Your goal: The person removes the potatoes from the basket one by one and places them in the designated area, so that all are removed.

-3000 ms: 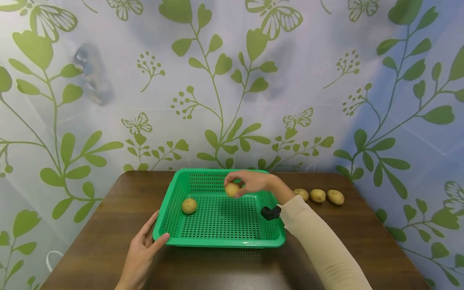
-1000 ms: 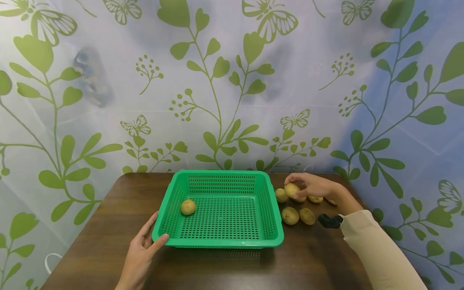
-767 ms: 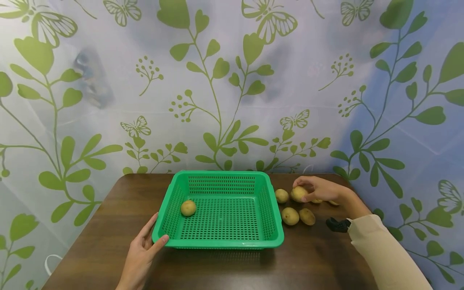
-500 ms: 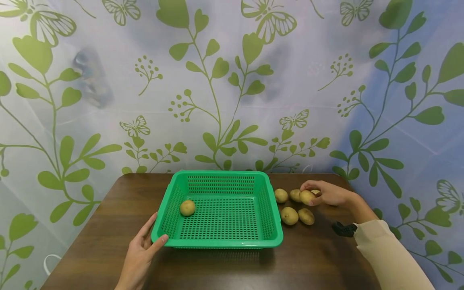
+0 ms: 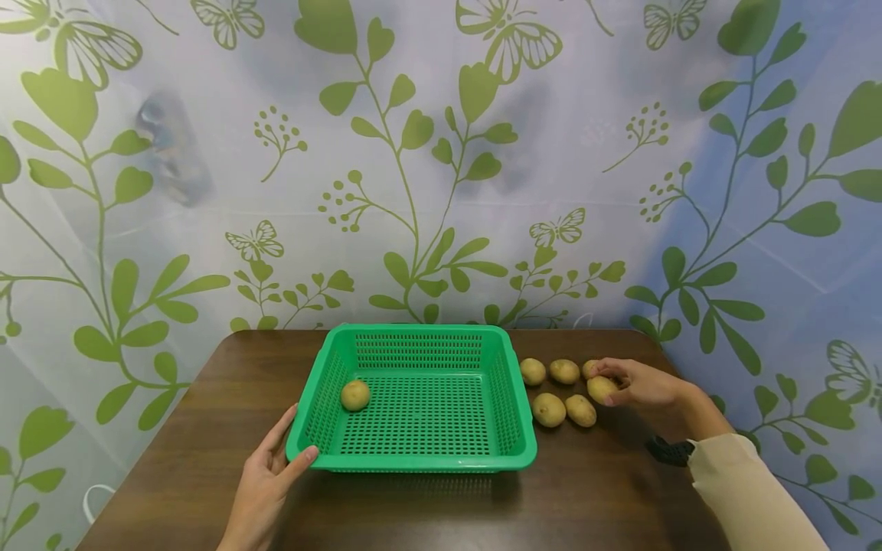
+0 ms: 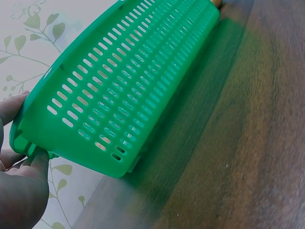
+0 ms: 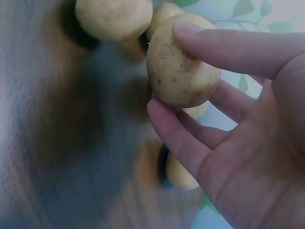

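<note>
At the front left corner of the green plastic basket [image 5: 409, 462], my left hand [image 5: 265, 486] holds the rim, thumb over the top and fingers outside. The left wrist view shows the fingers [image 6: 40, 161] curled under the rim. Inside the basket, toward its left, lies one potato [image 5: 354, 396]. To the right of the basket, my right hand [image 5: 644, 384] pinches another potato [image 7: 183, 62] between thumb and fingertips, close over the table. Beside it are a front potato [image 5: 581, 411] and a back one [image 5: 590, 369], partly hidden by the fingers.
More potatoes lie in two rows right of the basket, among them a back-left potato [image 5: 532, 372] and a front-left potato [image 5: 548, 410]. The brown wooden table [image 5: 413, 520] ends at a leaf-patterned curtain [image 5: 441, 153] behind.
My right hand has moved from over the basket to its right, a potato pinched in each frame. In the last second it shifts further right and slightly nearer. The left hand stays put.
</note>
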Action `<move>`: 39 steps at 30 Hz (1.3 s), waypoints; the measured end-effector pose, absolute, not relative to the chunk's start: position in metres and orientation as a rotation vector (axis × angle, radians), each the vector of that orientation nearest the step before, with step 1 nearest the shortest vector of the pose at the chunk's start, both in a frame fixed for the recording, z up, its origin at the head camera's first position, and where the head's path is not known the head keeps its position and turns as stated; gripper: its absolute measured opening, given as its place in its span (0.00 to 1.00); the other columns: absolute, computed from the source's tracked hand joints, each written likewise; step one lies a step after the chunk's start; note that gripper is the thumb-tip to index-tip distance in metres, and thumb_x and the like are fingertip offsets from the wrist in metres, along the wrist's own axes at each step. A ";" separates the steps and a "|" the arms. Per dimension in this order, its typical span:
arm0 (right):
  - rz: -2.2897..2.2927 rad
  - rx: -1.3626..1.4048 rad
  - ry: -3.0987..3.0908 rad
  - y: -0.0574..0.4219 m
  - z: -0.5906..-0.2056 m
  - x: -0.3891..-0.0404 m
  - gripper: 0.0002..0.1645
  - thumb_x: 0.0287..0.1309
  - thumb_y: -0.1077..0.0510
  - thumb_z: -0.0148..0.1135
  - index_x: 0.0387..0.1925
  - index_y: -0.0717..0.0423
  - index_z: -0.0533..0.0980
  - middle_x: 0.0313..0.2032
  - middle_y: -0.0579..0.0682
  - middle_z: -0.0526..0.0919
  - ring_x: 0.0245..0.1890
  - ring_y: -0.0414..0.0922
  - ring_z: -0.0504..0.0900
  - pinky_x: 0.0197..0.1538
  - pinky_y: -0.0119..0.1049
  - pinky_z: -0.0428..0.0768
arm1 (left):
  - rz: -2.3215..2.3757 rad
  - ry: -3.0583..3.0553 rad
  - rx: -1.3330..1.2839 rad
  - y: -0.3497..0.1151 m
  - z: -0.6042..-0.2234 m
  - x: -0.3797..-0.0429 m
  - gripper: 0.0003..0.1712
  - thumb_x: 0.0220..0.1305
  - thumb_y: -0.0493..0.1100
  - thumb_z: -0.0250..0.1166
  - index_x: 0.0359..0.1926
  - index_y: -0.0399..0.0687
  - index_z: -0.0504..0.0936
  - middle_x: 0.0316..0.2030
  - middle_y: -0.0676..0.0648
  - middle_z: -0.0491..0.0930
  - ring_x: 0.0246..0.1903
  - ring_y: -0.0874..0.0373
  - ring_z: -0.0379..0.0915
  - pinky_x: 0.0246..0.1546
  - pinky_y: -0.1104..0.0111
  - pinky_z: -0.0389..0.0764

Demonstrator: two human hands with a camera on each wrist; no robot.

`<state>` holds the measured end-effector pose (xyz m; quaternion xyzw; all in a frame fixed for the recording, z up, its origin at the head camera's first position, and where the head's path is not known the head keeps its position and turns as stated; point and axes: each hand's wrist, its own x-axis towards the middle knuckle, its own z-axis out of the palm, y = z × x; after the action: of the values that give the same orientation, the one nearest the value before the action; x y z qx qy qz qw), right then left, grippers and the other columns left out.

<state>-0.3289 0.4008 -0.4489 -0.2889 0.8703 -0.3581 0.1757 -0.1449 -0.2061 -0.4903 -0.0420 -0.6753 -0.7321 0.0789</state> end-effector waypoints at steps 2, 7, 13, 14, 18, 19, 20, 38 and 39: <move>-1.037 -0.798 2.462 0.404 -0.452 -0.327 0.25 0.68 0.61 0.69 0.61 0.66 0.70 0.65 0.75 0.67 0.68 0.77 0.59 0.57 0.66 0.74 | -2.194 -2.019 -0.124 -0.206 -0.490 -0.145 0.43 0.75 0.32 0.62 0.82 0.42 0.51 0.79 0.36 0.50 0.68 0.67 0.65 0.58 0.72 0.76; -1.069 -0.728 2.462 0.411 -0.460 -0.323 0.28 0.67 0.60 0.70 0.62 0.67 0.70 0.65 0.72 0.62 0.67 0.76 0.59 0.57 0.61 0.75 | -2.186 -2.015 -0.133 -0.206 -0.490 -0.145 0.43 0.75 0.32 0.62 0.82 0.40 0.51 0.78 0.35 0.51 0.69 0.67 0.65 0.58 0.72 0.76; -1.069 -0.695 2.417 0.420 -0.470 -0.322 0.26 0.68 0.58 0.68 0.61 0.62 0.71 0.66 0.74 0.61 0.66 0.72 0.61 0.52 0.43 0.78 | -2.177 -2.016 -0.130 -0.206 -0.491 -0.144 0.42 0.75 0.32 0.62 0.82 0.40 0.52 0.78 0.35 0.52 0.68 0.66 0.65 0.58 0.73 0.76; -1.064 -0.716 2.409 0.421 -0.471 -0.323 0.24 0.69 0.58 0.68 0.61 0.60 0.71 0.65 0.74 0.61 0.66 0.71 0.61 0.51 0.41 0.78 | -2.177 -2.016 -0.130 -0.206 -0.491 -0.145 0.42 0.75 0.32 0.62 0.82 0.40 0.52 0.78 0.35 0.52 0.68 0.66 0.65 0.58 0.73 0.76; -1.030 -0.808 2.416 0.425 -0.476 -0.327 0.20 0.69 0.58 0.67 0.58 0.54 0.73 0.63 0.70 0.66 0.64 0.65 0.64 0.51 0.40 0.77 | -2.178 -2.012 -0.136 -0.206 -0.491 -0.145 0.42 0.75 0.32 0.62 0.82 0.41 0.52 0.78 0.35 0.52 0.69 0.65 0.65 0.58 0.72 0.76; -1.023 -0.824 2.420 0.425 -0.477 -0.327 0.19 0.69 0.59 0.67 0.58 0.53 0.73 0.63 0.69 0.67 0.64 0.63 0.64 0.51 0.41 0.76 | -2.177 -2.011 -0.137 -0.206 -0.492 -0.146 0.42 0.75 0.32 0.62 0.82 0.40 0.52 0.78 0.35 0.52 0.69 0.65 0.65 0.59 0.72 0.76; -1.018 -0.849 2.419 0.425 -0.478 -0.328 0.19 0.68 0.59 0.66 0.58 0.53 0.73 0.62 0.68 0.68 0.63 0.62 0.65 0.51 0.41 0.76 | -2.177 -2.011 -0.138 -0.206 -0.492 -0.146 0.42 0.75 0.32 0.62 0.82 0.40 0.52 0.78 0.35 0.52 0.69 0.65 0.65 0.59 0.72 0.76; -1.045 -0.703 2.410 0.418 -0.477 -0.329 0.23 0.66 0.60 0.70 0.58 0.62 0.73 0.63 0.68 0.70 0.64 0.69 0.66 0.56 0.51 0.74 | -2.170 -2.003 -0.143 -0.204 -0.492 -0.146 0.42 0.75 0.30 0.62 0.82 0.40 0.52 0.78 0.34 0.51 0.68 0.64 0.66 0.58 0.72 0.76; -1.045 -0.700 2.409 0.419 -0.476 -0.329 0.23 0.66 0.59 0.70 0.58 0.61 0.73 0.63 0.68 0.70 0.64 0.68 0.66 0.55 0.50 0.74 | -2.167 -2.003 -0.141 -0.205 -0.492 -0.146 0.42 0.74 0.30 0.62 0.82 0.40 0.52 0.78 0.34 0.52 0.68 0.64 0.66 0.58 0.72 0.77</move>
<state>-0.3292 0.4186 -0.4759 -0.2517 0.8666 -0.3759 0.2106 -0.1458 -0.2045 -0.4924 -0.0476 -0.6751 -0.7302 0.0936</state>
